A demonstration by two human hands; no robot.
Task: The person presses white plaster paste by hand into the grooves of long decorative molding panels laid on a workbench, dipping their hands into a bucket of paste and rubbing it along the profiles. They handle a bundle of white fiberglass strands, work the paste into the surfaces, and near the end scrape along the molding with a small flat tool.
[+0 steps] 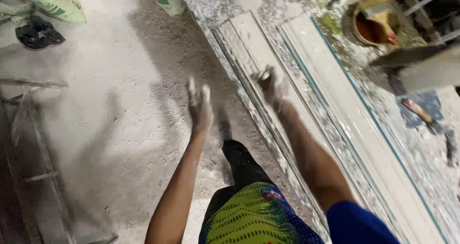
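Nearest the camera are green patterned shorts (pixel 249 215) and a leg in black (pixel 242 165) above a dusty floor (pixel 120 105). The left hand (pixel 199 107) hangs over the floor, fingers straight and together, holding nothing, white with plaster. The right hand (pixel 270 87) is blurred; I cannot tell whether it grips anything, and it hovers over the bench edge. On the bench (pixel 225 4) lie 2 long white mouldings (pixel 354 124). Farther off stand a bowl (pixel 371 26) with a brush (pixel 383 19), and sacks (pixel 52 2).
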